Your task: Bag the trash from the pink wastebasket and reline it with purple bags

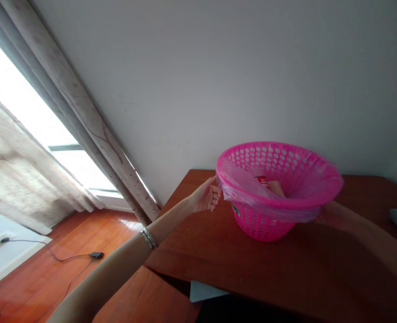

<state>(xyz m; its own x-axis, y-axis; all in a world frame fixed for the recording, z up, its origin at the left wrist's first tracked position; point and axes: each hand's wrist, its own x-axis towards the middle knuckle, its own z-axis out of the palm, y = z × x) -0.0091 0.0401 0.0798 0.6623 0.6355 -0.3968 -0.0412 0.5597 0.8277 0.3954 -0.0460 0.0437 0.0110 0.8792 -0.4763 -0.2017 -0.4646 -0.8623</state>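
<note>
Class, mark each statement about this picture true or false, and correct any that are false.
1. The left hand pinches the edge of the pink bag at the rim of the pink basket. True.
2. The basket stands on a windowsill. False: it stands on a wooden desk.
3. The basket's wall is solid. False: it is pierced with round holes.
4. A silver bracelet circles the left wrist. True.
5. A black cable lies on the wooden floor. True.
</note>
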